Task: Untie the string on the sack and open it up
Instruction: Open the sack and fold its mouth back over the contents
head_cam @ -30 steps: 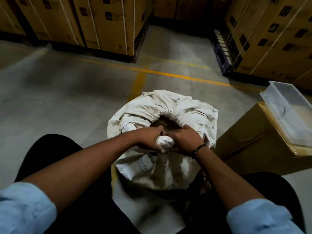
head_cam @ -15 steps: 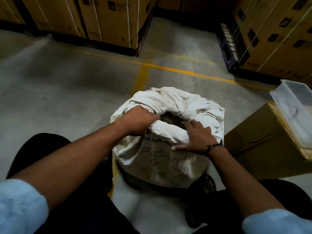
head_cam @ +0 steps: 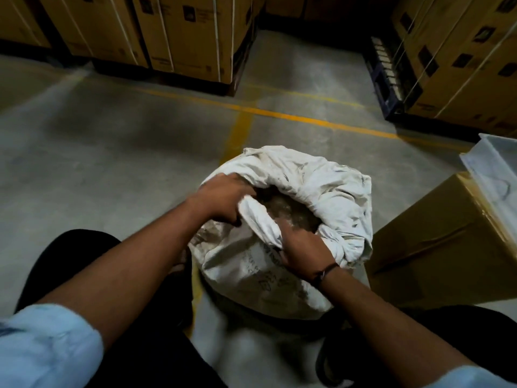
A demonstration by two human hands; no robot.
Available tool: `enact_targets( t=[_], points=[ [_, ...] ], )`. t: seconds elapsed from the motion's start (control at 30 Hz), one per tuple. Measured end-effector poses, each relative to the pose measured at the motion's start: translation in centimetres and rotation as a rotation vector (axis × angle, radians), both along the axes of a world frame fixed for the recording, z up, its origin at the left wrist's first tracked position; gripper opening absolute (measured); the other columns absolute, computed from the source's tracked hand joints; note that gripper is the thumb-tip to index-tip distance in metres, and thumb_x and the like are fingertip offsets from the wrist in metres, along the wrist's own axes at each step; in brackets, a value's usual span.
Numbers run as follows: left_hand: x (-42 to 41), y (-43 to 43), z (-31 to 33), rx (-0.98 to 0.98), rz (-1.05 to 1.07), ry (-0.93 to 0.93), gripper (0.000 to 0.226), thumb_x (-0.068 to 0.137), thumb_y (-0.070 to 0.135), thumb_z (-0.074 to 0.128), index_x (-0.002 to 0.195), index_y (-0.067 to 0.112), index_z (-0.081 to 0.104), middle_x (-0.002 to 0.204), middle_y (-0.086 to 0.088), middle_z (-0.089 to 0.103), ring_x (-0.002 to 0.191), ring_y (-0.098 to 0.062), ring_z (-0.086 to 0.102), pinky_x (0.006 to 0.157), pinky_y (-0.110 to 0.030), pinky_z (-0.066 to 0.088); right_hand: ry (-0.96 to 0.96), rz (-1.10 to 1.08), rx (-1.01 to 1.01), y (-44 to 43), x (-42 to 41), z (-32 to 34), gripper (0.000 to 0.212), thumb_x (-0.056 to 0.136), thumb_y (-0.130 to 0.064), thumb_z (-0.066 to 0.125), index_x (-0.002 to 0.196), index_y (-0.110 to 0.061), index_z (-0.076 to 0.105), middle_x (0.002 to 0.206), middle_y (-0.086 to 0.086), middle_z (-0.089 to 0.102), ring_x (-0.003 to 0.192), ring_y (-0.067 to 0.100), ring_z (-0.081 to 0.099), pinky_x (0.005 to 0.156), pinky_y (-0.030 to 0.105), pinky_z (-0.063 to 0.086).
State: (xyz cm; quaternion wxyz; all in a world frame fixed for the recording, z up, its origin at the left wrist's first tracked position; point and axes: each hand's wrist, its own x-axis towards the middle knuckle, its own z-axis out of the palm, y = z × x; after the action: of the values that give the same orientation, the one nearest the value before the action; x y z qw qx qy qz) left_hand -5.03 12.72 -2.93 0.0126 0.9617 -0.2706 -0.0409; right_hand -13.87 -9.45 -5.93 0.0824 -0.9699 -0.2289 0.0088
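Note:
A white cloth sack (head_cam: 260,273) stands on the concrete floor between my knees. Its mouth is open, with the cloth rolled down into a thick rim (head_cam: 330,189). Brownish contents (head_cam: 291,211) show inside the opening. My left hand (head_cam: 223,201) grips the rolled rim on the near left side. My right hand (head_cam: 303,252) holds the near right part of the rim, fingers curled over the fold. No string is visible.
A cardboard box (head_cam: 444,247) stands close on the right, with a clear plastic tub (head_cam: 492,169) on top of it. Stacked strapped cartons (head_cam: 193,37) line the back, more cartons (head_cam: 461,57) on a dark pallet at right. Yellow lines (head_cam: 279,116) cross the floor.
My hands have moved apart from the front centre of the rim, left hand to the left side, right hand lower right. The sack's mouth is wider and more of the contents show.

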Motion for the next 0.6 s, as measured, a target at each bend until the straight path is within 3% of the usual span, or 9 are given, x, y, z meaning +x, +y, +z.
enact_targets(
  t=[0.07, 0.17, 0.23, 0.33, 0.4, 0.43, 0.5, 0.57, 0.6],
  points=[
    [0.8, 0.4, -0.6, 0.037, 0.043, -0.065, 0.078, 0.059, 0.055, 0.074, 0.132, 0.041, 0.052, 0.136, 0.009, 0.055, 0.128, -0.018, 0.047, 0.105, -0.035, 0.036, -0.066, -0.010, -0.021, 0.3, -0.9, 0.0, 0.065, 0.081, -0.027, 0.066, 0.138, -0.009, 0.042, 0.095, 0.015, 0.070, 0.076, 0.040, 0.067, 0.053, 0.037, 0.041],
    [0.9, -0.8, -0.5, 0.209, 0.049, 0.045, 0.100, 0.059, 0.058, 0.078, 0.147, 0.036, 0.036, 0.150, 0.001, 0.039, 0.140, -0.023, 0.030, 0.115, -0.040, 0.022, -0.211, -0.025, -0.162, 0.5, -1.6, -0.6, 0.071, 0.053, -0.027, 0.086, 0.116, -0.008, 0.061, 0.060, 0.005, 0.063, 0.041, 0.027, 0.059, 0.037, 0.024, 0.022],
    [0.8, -1.5, 0.9, 0.287, -0.065, 0.153, 0.109, 0.054, 0.063, 0.080, 0.149, 0.038, 0.032, 0.157, 0.002, 0.029, 0.145, -0.025, 0.020, 0.118, -0.044, 0.014, -0.281, -0.003, -0.141, 0.5, -1.9, -1.5, 0.070, 0.051, -0.022, 0.086, 0.115, -0.007, 0.061, 0.061, 0.004, 0.063, 0.039, 0.026, 0.057, 0.033, 0.024, 0.025],
    [0.1, -2.9, 2.4, 0.225, -0.289, 0.252, 0.110, 0.049, 0.072, 0.077, 0.146, 0.046, 0.032, 0.159, 0.011, 0.028, 0.149, -0.022, 0.015, 0.120, -0.050, 0.006, -0.334, 0.037, -0.102, 0.9, -1.7, -2.3, 0.055, 0.067, -0.014, 0.074, 0.119, -0.003, 0.059, 0.073, 0.009, 0.065, 0.047, 0.029, 0.060, 0.036, 0.029, 0.035],
    [-0.9, -3.9, 2.2, 0.216, -0.290, 0.453, 0.101, 0.049, 0.068, 0.082, 0.140, 0.042, 0.044, 0.140, 0.010, 0.054, 0.134, -0.020, 0.044, 0.115, -0.041, 0.030, -0.260, 0.090, -0.091, 1.5, -1.5, -2.2, 0.050, 0.080, -0.019, 0.061, 0.127, -0.005, 0.050, 0.078, 0.012, 0.065, 0.052, 0.033, 0.062, 0.039, 0.034, 0.040],
    [-1.1, -4.2, 1.9, 0.232, -0.266, 0.566, 0.088, 0.052, 0.061, 0.086, 0.130, 0.036, 0.056, 0.121, 0.009, 0.066, 0.117, -0.018, 0.058, 0.102, -0.033, 0.043, -0.179, 0.126, -0.082, 1.7, -1.3, -2.1, 0.054, 0.085, -0.028, 0.058, 0.132, -0.008, 0.041, 0.086, 0.014, 0.066, 0.060, 0.035, 0.065, 0.044, 0.037, 0.044],
    [-0.9, -4.1, 1.4, 0.272, -0.215, 0.664, 0.059, 0.059, 0.048, 0.090, 0.109, 0.024, 0.070, 0.090, 0.009, 0.070, 0.087, -0.015, 0.065, 0.077, -0.024, 0.047, 0.070, 0.219, -0.037, 1.5, -0.6, -1.1, 0.084, 0.083, -0.055, 0.063, 0.143, -0.012, 0.024, 0.113, 0.017, 0.065, 0.089, 0.036, 0.066, 0.066, 0.040, 0.051],
    [-0.7, -3.5, 1.3, 0.300, -0.207, 0.595, 0.050, 0.064, 0.043, 0.087, 0.106, 0.021, 0.071, 0.087, 0.006, 0.069, 0.081, -0.017, 0.064, 0.075, -0.027, 0.050, 0.346, 0.213, 0.096, 0.7, 0.5, 0.6, 0.105, 0.072, -0.062, 0.074, 0.149, -0.015, 0.020, 0.128, 0.011, 0.060, 0.111, 0.028, 0.061, 0.086, 0.030, 0.047],
    [-0.6, -3.4, 1.1, 0.298, -0.210, 0.536, 0.050, 0.065, 0.043, 0.085, 0.107, 0.022, 0.069, 0.091, 0.004, 0.070, 0.082, -0.018, 0.064, 0.079, -0.031, 0.053, 0.427, 0.156, 0.174, 0.1, 1.2, 1.4, 0.105, 0.067, -0.060, 0.080, 0.147, -0.019, 0.025, 0.128, 0.007, 0.061, 0.114, 0.022, 0.060, 0.088, 0.024, 0.045]
  ],
)
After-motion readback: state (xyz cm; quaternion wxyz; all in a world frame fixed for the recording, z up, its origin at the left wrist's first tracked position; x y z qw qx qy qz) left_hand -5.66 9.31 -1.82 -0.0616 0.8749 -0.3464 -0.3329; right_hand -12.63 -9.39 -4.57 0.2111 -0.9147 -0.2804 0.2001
